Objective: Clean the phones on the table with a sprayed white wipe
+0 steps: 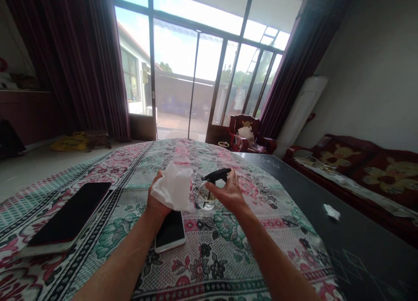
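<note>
The left hand grips a crumpled white tissue above the middle of the round table; the right hand closes around a clear spray bottle with a black trigger head, just beside it. Whether its base touches the floral tablecloth I cannot tell. A white-framed smartphone lies partly beneath the left hand, a dark-screened tablet toward the table's left edge. Marks on the yellow bag are too blurred to read.

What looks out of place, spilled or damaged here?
A crumpled white scrap, perhaps tissue, lies on the glossy dark-grey surface at right, apart from the thin white sheet in the left hand; it looks discarded. No spill or damage shows.
</note>
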`<state>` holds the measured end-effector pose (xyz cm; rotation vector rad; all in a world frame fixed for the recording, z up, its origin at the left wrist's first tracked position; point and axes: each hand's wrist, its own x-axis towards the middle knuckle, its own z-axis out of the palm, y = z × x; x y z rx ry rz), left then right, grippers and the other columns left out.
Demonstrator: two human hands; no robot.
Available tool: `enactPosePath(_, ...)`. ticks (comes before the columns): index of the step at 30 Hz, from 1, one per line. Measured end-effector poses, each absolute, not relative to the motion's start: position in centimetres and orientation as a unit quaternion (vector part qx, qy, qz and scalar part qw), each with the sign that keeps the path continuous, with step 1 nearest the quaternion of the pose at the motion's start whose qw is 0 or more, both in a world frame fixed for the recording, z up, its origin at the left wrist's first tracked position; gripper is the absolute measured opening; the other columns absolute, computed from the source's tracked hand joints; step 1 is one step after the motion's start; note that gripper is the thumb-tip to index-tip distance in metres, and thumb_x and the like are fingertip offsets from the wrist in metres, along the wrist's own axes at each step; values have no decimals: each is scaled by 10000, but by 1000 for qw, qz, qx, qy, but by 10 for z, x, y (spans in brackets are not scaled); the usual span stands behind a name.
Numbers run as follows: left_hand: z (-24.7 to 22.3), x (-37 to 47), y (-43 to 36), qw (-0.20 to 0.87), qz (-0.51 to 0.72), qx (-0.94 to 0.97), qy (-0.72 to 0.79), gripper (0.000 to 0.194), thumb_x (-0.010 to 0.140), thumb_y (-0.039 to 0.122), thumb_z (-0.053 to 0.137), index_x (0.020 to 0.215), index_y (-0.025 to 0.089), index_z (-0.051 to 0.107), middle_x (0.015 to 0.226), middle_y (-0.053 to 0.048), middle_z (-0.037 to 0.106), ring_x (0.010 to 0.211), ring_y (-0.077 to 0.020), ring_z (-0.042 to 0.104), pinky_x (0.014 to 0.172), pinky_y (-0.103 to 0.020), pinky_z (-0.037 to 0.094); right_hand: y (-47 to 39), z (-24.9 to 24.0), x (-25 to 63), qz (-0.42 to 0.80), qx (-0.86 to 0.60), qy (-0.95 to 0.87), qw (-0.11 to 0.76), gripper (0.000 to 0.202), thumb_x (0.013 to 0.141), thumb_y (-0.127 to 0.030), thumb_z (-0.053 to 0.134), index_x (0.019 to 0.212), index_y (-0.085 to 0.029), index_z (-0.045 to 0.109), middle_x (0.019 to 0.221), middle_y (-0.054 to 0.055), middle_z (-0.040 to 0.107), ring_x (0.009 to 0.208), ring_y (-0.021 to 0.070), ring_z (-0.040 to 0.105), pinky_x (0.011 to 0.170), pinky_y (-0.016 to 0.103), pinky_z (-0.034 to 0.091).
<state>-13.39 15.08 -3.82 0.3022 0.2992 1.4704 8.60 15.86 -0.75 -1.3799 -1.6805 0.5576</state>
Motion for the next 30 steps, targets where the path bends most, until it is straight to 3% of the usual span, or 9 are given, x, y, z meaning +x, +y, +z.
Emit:
enactPosePath(2,-39,-134,151,725,663,134,130,375,922,404,406,934,127,659,796,-76,725,744,-243,689,802,-379,549,156,-23,58,150,-634,-608,453,1110,652,-522,711,1426,-141,13,1418,221,249,1351,376,198,1097,526,231)
enactPosePath(7,-37,-137,149,724,667,136,111,412,938,430,367,941,145,664,830,-72,728,788,-239,685,815,-366,540,162,-41,30,84,-650,-569,496,1030,706,-424,671,1393,-130,-37,1368,247,244,1306,369,271,1071,505,279)
enactPosePath(10,-34,-140,147,724,668,138,98,418,940,439,359,945,161,670,854,-66,728,833,-244,680,834,-371,528,164,-38,32,142,-637,-555,516,996,722,-339,617,1396,-141,-89,1369,243,249,1240,341,382,1023,473,355)
enactPosePath(13,-31,-144,148,716,678,133,100,437,936,438,358,927,133,671,863,-92,722,835,-260,678,853,-414,517,155,-24,38,287,-538,-576,544,925,695,-308,599,1416,-197,31,1337,172,358,1115,290,511,914,426,456)
enactPosePath(17,-26,-148,151,704,689,143,99,450,898,463,425,1055,101,639,946,-134,705,888,-291,662,895,-477,484,128,9,43,529,-340,-672,391,788,661,-288,658,1371,-253,317,1202,79,542,1066,251,555,854,375,480)
enactPosePath(20,-22,-149,151,693,698,151,97,477,886,469,444,1138,99,607,963,-129,701,891,-285,659,894,-448,488,112,26,41,628,-243,-677,295,662,670,-241,637,1306,-248,455,1196,66,573,1084,252,558,800,334,481)
enactPosePath(24,-21,-149,151,691,699,159,94,473,895,466,435,1117,90,616,925,-119,711,823,-267,675,831,-395,520,106,27,34,675,-211,-665,238,669,658,-225,650,1305,-249,481,1236,54,571,1142,263,531,805,317,469)
enactPosePath(30,-25,-150,154,700,691,164,75,465,883,474,461,1126,109,614,933,-102,715,856,-276,673,874,-416,502,109,22,35,686,-233,-654,220,605,664,-212,643,1258,-204,528,1102,50,650,1110,242,550,853,327,449)
